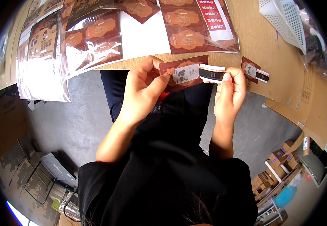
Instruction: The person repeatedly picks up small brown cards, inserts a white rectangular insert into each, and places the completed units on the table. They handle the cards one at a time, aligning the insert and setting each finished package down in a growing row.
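My left hand (142, 88) pinches a reddish-brown printed card (190, 61) by its left end, thumb on top. A pale label (186, 74) with a small cartoon figure covers the card's middle. Between the thumb and fingers of my right hand (229, 90) is a small black-and-white strip (211, 75). The strip meets or overlaps the card's right end; whether it is attached, I cannot tell. Both are held over my lap at the table's front edge. A similar brown card (248, 67) with a black-and-white strip (262, 76) lies on the table to the right.
Clear plastic sleeves (50, 81) with brown printed sheets cover the table's left and middle. A loose brown card (139, 9) and a red-and-white label sheet (213, 19) lie there too. A white perforated basket (284, 22) stands at the far right, beyond a cardboard flap (291, 109).
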A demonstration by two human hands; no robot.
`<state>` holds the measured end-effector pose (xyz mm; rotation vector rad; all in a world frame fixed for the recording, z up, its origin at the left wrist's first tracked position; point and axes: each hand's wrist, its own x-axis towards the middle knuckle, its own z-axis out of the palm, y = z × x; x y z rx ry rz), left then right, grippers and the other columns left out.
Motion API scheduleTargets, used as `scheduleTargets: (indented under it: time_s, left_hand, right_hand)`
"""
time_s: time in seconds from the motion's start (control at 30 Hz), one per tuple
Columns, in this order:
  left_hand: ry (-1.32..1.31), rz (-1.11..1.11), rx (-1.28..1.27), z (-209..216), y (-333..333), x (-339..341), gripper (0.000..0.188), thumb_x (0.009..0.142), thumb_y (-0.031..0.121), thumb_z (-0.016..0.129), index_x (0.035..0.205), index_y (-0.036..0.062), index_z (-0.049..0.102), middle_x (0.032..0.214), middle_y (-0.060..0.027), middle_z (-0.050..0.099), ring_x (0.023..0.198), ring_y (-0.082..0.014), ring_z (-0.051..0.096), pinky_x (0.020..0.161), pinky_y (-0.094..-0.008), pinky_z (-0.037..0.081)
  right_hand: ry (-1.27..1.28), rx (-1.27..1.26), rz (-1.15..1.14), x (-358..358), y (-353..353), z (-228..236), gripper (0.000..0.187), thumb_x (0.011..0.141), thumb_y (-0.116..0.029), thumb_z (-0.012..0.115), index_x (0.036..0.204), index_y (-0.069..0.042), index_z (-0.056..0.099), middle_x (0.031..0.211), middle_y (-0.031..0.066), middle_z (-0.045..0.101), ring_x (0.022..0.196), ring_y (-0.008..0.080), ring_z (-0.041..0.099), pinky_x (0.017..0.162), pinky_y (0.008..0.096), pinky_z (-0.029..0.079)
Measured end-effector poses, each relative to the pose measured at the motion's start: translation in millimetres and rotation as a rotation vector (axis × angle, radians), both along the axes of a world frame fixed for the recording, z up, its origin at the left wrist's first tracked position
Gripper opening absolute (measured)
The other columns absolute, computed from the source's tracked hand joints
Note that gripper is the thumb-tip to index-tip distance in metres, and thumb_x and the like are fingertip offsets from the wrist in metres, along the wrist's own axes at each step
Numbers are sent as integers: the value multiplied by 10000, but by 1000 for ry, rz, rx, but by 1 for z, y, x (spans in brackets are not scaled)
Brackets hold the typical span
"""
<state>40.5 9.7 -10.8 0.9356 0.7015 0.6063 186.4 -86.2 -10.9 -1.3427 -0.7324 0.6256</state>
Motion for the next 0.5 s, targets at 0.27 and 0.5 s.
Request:
scheduleTargets:
  time_s: [0.27, 0.5]
  left_hand:
    - [-188, -7, -154, -7, 4, 0, 62, 848, -17, 412, 880, 11, 457, 821, -48, 553, 704, -74, 533, 641, -208, 466]
    - [-169, 35, -142, -4, 2, 3, 85, 846, -1, 437, 919, 35, 462, 770, -32, 561, 649, -76, 539, 584, -201, 450]
  right_hand:
    - [242, 8, 24, 7, -3, -7, 120, 885, -85, 435, 804, 2, 454, 665, 51, 519, 589, 112, 514, 552, 229, 422]
    - [270, 69, 39, 7, -1, -10, 121, 885, -85, 437, 818, 13, 457, 680, 80, 544, 563, 144, 534, 518, 253, 437]
